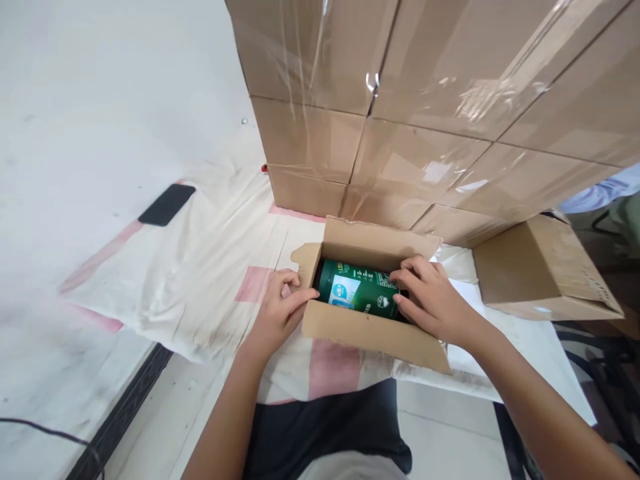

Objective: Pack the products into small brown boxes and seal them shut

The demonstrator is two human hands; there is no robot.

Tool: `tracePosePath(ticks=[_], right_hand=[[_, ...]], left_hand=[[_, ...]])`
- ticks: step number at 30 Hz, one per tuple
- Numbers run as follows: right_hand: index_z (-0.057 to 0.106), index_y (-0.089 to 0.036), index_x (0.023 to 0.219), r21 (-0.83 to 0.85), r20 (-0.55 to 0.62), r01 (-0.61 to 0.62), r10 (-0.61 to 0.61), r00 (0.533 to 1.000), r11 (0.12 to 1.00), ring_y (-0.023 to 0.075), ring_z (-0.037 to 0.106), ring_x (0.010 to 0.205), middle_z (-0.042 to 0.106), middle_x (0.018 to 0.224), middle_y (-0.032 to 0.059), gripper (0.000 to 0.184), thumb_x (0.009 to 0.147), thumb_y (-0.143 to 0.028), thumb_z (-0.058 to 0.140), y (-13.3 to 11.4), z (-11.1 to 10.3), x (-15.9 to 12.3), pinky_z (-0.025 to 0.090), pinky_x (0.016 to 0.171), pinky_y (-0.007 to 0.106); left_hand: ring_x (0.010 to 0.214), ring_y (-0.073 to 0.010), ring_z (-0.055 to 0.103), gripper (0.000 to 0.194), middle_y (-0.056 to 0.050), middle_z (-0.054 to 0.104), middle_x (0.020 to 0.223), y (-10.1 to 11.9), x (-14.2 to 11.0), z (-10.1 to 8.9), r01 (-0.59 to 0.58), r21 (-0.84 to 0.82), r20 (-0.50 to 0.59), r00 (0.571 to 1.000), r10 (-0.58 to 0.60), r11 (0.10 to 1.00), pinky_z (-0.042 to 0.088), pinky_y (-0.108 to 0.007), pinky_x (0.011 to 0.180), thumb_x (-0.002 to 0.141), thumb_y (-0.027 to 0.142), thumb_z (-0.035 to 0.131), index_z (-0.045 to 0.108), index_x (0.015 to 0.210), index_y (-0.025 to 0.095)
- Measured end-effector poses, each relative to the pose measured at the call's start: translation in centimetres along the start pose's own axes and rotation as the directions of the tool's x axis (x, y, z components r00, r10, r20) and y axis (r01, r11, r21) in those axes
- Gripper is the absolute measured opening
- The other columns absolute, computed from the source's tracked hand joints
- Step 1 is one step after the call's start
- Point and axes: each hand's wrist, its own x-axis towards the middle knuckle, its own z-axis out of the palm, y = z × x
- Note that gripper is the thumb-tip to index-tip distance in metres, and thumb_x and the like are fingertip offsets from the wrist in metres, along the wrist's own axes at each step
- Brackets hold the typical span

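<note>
A small cardboard box (377, 333) lies with its top flaps spread. Inside it rests a dark green canister (370, 293) on its side, with a printed label in white and light blue. My left hand (283, 303) is curled around the box's left end flap, its thumb over the rim beside the canister's left end. At the opposite end, my right hand (427, 297) reaches into the box, thumb and fingers closed on the canister's right end. Its fingertips cover part of the label.
Behind the box rises a wall of stacked cartons (420, 143) wrapped in clear film. An opened carton (530, 273) lies to the right. A black phone (167, 205) sits on the white and pink cloth (210, 280) at left, near the white wall (110, 100).
</note>
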Motion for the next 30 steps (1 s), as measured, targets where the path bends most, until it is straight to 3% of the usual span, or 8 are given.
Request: tracePosePath(ticks=[8,14,18,21,23,25,28,30], right_hand=[[0.054,-0.026,0.116,0.132,-0.064,-0.001,0.009,0.998,0.991,0.0308,0.048,0.112,0.046,0.116,0.0103,0.018,0.106,-0.028,0.039,0.2,0.8,-1.0,0.041,0.097,0.054],[0.056,-0.032,0.115,0.353,-0.245,0.003,0.090,0.965,0.936,0.0291,0.051,0.118,0.041,0.112,0.0073,0.017,0.104,-0.023,0.048,-0.8,1.9,-1.9,0.048,0.102,0.052],[0.060,-0.035,0.112,0.463,-0.408,0.039,0.173,0.897,0.886,0.0288,0.054,0.121,0.045,0.109,0.0054,0.020,0.101,-0.019,0.053,-1.5,2.7,-2.1,0.047,0.107,0.054],[0.062,-0.036,0.110,0.574,-0.446,0.025,0.288,0.847,0.818,0.0290,0.054,0.127,0.047,0.113,0.0054,0.020,0.100,-0.020,0.055,-1.8,3.6,-2.1,0.044,0.113,0.056],[0.063,-0.036,0.112,0.635,-0.491,0.043,0.360,0.793,0.771,0.0290,0.054,0.130,0.049,0.120,0.0053,0.018,0.100,-0.024,0.057,-1.8,4.3,-1.9,0.041,0.117,0.056],[0.061,-0.041,0.123,0.672,-0.565,0.108,0.412,0.715,0.733,0.0288,0.054,0.134,0.051,0.132,0.0038,0.031,0.096,-0.027,0.065,-1.7,5.2,-1.5,0.035,0.122,0.057],[0.042,-0.051,0.147,0.711,-0.621,0.196,0.472,0.626,0.676,0.0275,0.044,0.146,0.045,0.152,-0.0007,0.072,0.089,-0.027,0.075,-1.7,6.3,-1.1,0.026,0.128,0.057],[0.032,-0.055,0.153,0.738,-0.613,0.208,0.508,0.606,0.642,0.0269,0.037,0.152,0.038,0.160,-0.0027,0.084,0.088,-0.026,0.077,-1.8,6.8,-0.9,0.023,0.129,0.058]], left_hand=[[0.117,-0.0207,0.050,0.031,-0.006,0.045,0.113,-0.4,-0.4,0.6,0.001,-0.032,-0.037,0.999,-0.002,0.999,0.050,-0.043,0.101,0.097,0.010,0.057,0.069,0.115,0.031],[0.149,-0.0299,0.034,0.024,-0.008,0.028,0.160,-0.6,-1.1,1.8,0.002,-0.054,-0.144,0.989,-0.010,0.999,0.043,-0.057,0.115,0.099,0.013,0.054,0.071,0.107,0.028],[0.149,-0.0287,0.038,0.016,-0.006,0.028,0.165,-0.7,-1.3,2.3,-0.045,-0.087,-0.202,0.979,0.027,0.995,0.046,-0.053,0.112,0.097,0.016,0.061,0.072,0.102,0.027],[0.157,-0.0306,0.028,0.018,-0.005,0.018,0.171,-0.9,-1.4,2.4,-0.058,-0.117,-0.215,0.976,0.032,0.991,0.043,-0.054,0.117,0.095,0.013,0.064,0.072,0.103,0.026],[0.162,-0.0308,0.016,0.028,-0.002,0.009,0.175,-1.2,-1.4,2.7,-0.086,-0.151,-0.221,0.974,0.051,0.985,0.039,-0.054,0.122,0.094,0.012,0.065,0.070,0.115,0.030],[0.163,-0.0295,0.008,0.050,-0.001,0.005,0.176,-1.6,-1.3,3.2,-0.126,-0.205,-0.260,0.963,0.070,0.971,0.036,-0.053,0.125,0.095,0.015,0.067,0.059,0.138,0.038],[0.157,-0.0303,0.032,0.085,-0.006,0.003,0.176,-2.0,-0.9,4.1,-0.177,-0.348,-0.341,0.939,0.052,0.921,0.044,-0.050,0.121,0.093,0.023,0.072,0.024,0.160,0.045],[0.144,-0.0307,0.053,0.092,-0.012,0.012,0.175,-1.9,-0.3,4.5,-0.195,-0.441,-0.347,0.937,0.034,0.876,0.051,-0.050,0.114,0.092,0.030,0.074,0.016,0.162,0.044]])
